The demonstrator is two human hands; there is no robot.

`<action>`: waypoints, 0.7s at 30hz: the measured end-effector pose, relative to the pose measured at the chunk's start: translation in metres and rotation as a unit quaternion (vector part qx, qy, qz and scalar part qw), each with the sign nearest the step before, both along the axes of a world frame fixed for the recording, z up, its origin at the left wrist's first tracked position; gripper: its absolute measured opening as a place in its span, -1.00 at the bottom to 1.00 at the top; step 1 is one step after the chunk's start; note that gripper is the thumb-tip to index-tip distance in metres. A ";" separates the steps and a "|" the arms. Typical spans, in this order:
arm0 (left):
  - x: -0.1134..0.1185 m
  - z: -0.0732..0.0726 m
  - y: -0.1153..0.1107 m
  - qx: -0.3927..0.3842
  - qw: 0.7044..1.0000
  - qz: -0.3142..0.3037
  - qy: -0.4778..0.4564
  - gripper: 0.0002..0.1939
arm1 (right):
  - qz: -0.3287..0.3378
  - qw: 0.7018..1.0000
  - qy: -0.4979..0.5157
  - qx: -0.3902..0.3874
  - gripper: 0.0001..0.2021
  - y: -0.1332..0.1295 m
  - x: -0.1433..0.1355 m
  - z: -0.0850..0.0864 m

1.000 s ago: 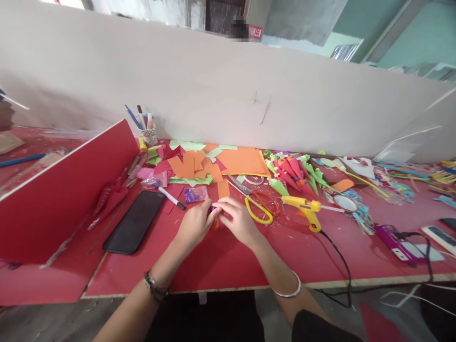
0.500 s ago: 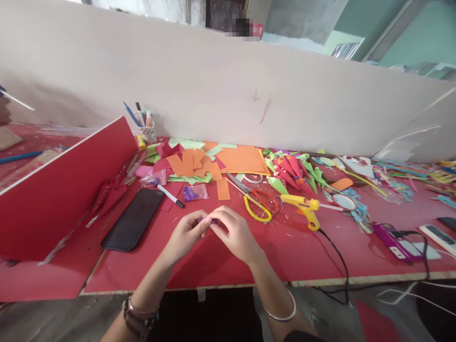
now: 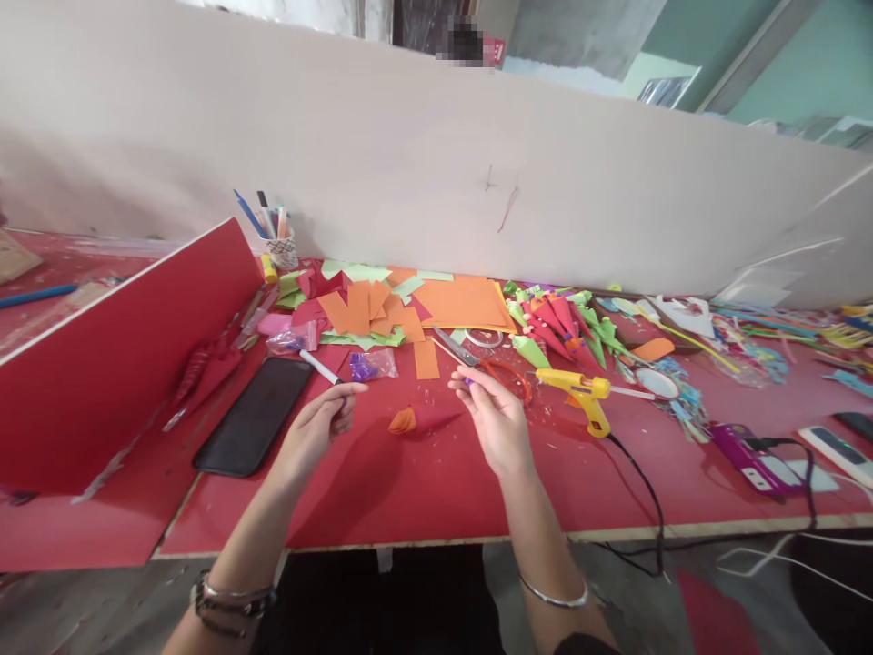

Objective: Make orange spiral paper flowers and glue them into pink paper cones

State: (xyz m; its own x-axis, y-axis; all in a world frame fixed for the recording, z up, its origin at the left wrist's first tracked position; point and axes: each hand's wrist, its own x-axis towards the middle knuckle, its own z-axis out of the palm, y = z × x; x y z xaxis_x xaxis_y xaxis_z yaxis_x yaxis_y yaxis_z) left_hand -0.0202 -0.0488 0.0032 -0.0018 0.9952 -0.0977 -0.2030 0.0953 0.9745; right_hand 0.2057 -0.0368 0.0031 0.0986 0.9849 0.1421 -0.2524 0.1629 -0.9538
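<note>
My left hand (image 3: 327, 417) is closed in a pinch, with a trace of purple showing between its fingers. A small purple piece (image 3: 468, 382) is held between the thumb and fingertips of my right hand (image 3: 496, 418); its exact kind is too small to tell. Between my hands a red paper cone (image 3: 436, 419) with an orange paper part (image 3: 402, 419) lies on its side on the red tabletop (image 3: 402, 500). Scissors (image 3: 456, 347) lie beyond my right hand, which covers part of their handles. A white marker (image 3: 318, 366) lies just past my left hand.
A black phone (image 3: 254, 417) lies left, beside an upright red board (image 3: 129, 364). Purple bits fill a clear packet (image 3: 374, 366). Orange paper pieces (image 3: 359, 309) and several paper cones (image 3: 556, 323) lie behind. A yellow glue gun (image 3: 576, 391) with its black cord lies right.
My hands, which were together, have moved apart, left hand leftward and right hand rightward and up. The red and orange paper cone between them has come into view.
</note>
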 end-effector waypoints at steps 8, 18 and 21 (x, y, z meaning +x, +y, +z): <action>0.031 0.008 -0.002 -0.026 0.979 0.033 -0.201 -0.74 | 0.019 0.999 -0.037 -0.028 -0.88 -0.010 -0.021 -0.001; 0.061 0.008 0.007 -0.139 0.934 0.055 -0.324 -0.66 | 0.129 0.877 -0.400 0.231 -0.45 -0.052 -0.077 -0.017; 0.065 0.002 0.001 -0.069 0.962 -0.002 -0.264 -0.58 | 0.159 0.851 -0.451 0.219 -0.30 -0.057 -0.082 -0.017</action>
